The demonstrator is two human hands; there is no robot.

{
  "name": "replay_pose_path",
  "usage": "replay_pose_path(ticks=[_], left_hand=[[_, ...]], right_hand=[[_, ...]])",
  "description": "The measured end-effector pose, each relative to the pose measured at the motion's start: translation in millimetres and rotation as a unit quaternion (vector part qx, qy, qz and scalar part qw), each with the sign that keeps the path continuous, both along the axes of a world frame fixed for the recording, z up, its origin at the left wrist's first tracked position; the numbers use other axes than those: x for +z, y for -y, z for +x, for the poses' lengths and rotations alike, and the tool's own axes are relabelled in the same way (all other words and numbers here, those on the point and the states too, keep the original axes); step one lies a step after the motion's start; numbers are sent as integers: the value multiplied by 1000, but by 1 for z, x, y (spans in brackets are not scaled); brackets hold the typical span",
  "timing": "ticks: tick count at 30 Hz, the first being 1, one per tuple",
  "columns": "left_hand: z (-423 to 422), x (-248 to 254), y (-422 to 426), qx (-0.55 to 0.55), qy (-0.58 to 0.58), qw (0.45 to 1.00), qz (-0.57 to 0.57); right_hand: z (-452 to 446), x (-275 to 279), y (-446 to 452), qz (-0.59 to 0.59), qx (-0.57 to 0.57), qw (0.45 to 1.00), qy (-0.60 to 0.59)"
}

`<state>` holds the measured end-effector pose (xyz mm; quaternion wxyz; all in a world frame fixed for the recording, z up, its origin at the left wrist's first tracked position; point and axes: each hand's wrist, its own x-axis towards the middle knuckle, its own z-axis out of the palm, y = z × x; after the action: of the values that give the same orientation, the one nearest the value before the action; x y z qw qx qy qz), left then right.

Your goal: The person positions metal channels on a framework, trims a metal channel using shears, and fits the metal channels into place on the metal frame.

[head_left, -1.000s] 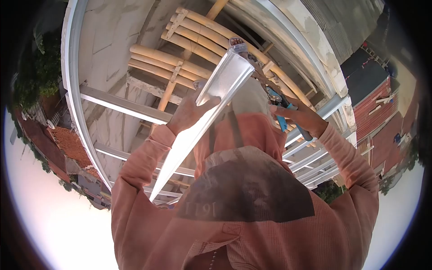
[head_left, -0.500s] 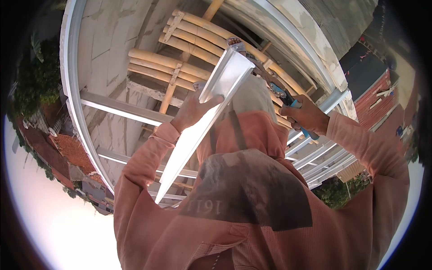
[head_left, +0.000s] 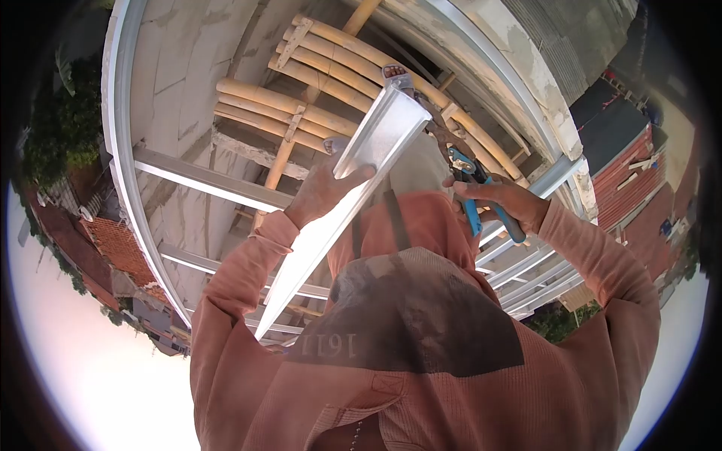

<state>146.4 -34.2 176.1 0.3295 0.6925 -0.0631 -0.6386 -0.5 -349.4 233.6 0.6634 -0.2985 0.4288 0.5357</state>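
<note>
My left hand [head_left: 325,186] is closed around a long, shiny metal channel [head_left: 383,134], with the thumb lying over its inner face. The channel slants from the upper middle down to the lower left, across the front of my body. Blue-handled tin snips [head_left: 474,197] are in my right hand [head_left: 519,201], whose fingers are around the grips. Their handles are spread apart, and the jaws point up and away from me, to the right of the channel's far end and apart from it.
Bamboo poles [head_left: 323,66] form a platform below, with a sandalled foot [head_left: 397,75] on it. Metal beams [head_left: 210,184] cross at the left, and more metal strips [head_left: 538,270] run at the right. A block wall [head_left: 188,68] stands at the left; roofs [head_left: 120,244] lie far below.
My right hand has moved slightly left and down with the tin snips. Their handles have spread wider and the tool has turned more into view. My left hand and the channel have barely shifted.
</note>
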Motion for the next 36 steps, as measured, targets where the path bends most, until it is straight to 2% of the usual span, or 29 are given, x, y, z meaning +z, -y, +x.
replay_pose_path(ticks=[4,7,10,13,16,18,21,24,27,28,30,31,32,33,35,36], left_hand=[[-11,-2,0,28,76,996,-30],[-7,5,5,27,35,999,-30],[-7,3,5,9,9,1000,-14],[-8,10,10,14,41,999,-32],[-12,5,10,0,-2,1000,-25],[-19,5,12,10,15,999,-42],[-26,-2,11,7,19,999,-44],[-28,-3,6,-18,23,1000,-9],[-19,-14,-3,2,13,1000,8],[-13,-8,-3,14,-6,1000,17],[-7,-9,-3,13,-11,999,29],[-8,-13,-8,0,2,999,33],[-7,-20,-11,-14,15,999,34],[-2,-29,-12,6,28,999,35],[10,-40,-19,43,53,997,41],[17,-42,-19,62,51,996,48]], right_hand=[[-4,-2,-7,-57,-3,998,12],[-13,-3,-13,-103,15,993,45],[-15,-3,-3,-88,3,995,47],[-17,-3,7,-115,6,993,19],[-1,7,32,-137,125,983,5],[15,21,46,-159,214,964,22],[42,30,73,-155,281,947,-9],[91,20,101,-101,453,882,83],[89,14,84,-79,400,909,83],[65,1,79,-56,310,946,72],[48,29,40,-61,153,986,33],[37,36,23,-102,139,985,13],[31,42,17,-42,114,993,-15],[19,46,10,-5,85,996,26],[23,63,22,76,123,986,-84],[17,65,30,74,147,986,-20]])
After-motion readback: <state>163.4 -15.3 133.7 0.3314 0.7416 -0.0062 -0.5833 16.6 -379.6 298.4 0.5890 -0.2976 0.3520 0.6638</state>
